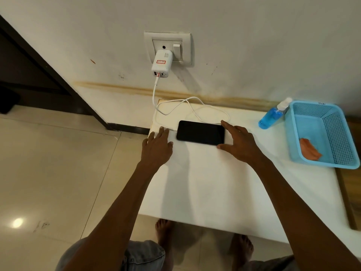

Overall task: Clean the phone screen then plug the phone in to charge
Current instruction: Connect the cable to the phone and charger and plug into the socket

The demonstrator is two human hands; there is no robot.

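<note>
A black phone (200, 132) lies flat, screen up, on the white table (205, 182) near its far left corner. A white cable (193, 109) runs from the white charger (161, 63) in the wall socket, loops over the table and ends at the phone's left end, by my left fingertips. My left hand (157, 147) lies with straight fingers just left of the phone, touching the table near the cable's plug. At the phone's right end is my right hand (237, 141), spread, with its forefinger at the far corner and its thumb at the near corner.
A blue spray bottle (272, 115) lies tilted against a light blue plastic basket (332, 122) at the table's right. An orange cloth (309, 149) lies inside the basket. The wall with the socket plate (168, 46) is right behind the table. Tiled floor lies to the left.
</note>
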